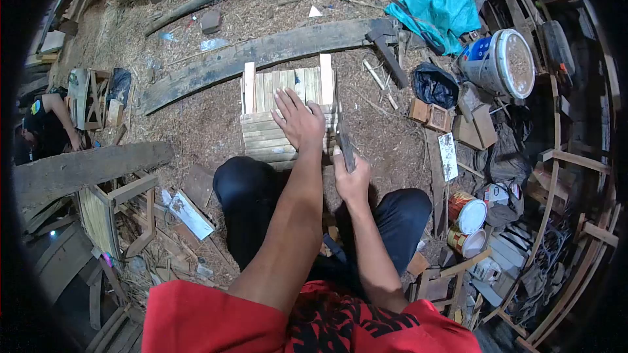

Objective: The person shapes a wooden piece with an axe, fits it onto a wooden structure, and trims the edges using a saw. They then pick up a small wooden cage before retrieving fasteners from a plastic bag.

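Note:
A small slatted wooden piece (286, 87) made of pale strips stands on the ground in front of my knees, with two uprights at its far corners. My left hand (301, 119) lies flat on its top slats, fingers outstretched and slightly apart. Close by its right edge, my right hand (353, 176) is wrapped round a long grey-bladed tool (345, 138). The blade points away from me and runs along the ends of the slats. Its handle is mostly hidden in my fist.
Behind the slatted piece lies a long plank (229, 60), with a hammer-shaped tool (387, 53) on its right end. A white bucket (500, 64), a teal sheet (437, 10) and paint cans (468, 212) are at right. Another person's arm (62, 117) shows at far left.

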The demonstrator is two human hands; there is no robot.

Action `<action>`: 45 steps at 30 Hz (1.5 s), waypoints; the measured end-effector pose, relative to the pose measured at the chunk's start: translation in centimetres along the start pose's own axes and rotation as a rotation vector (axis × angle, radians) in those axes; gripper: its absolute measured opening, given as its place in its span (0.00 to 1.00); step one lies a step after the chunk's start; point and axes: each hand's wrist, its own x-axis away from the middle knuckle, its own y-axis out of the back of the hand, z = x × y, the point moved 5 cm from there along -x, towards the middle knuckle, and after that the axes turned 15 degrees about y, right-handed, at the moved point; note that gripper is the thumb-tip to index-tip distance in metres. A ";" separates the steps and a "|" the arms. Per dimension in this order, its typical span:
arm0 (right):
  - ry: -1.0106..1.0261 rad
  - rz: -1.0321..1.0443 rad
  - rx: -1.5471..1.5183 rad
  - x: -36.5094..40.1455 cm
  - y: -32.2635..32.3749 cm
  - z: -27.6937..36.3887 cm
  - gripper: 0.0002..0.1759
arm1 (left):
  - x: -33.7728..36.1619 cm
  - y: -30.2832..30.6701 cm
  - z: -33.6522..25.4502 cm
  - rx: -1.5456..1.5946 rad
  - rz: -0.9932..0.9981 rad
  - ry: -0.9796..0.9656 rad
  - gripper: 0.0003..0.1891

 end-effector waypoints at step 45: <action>0.091 -0.072 -0.011 1.3 -0.4 -2.6 0.17 | -0.2 -0.3 0.0 -0.045 0.017 -0.006 0.38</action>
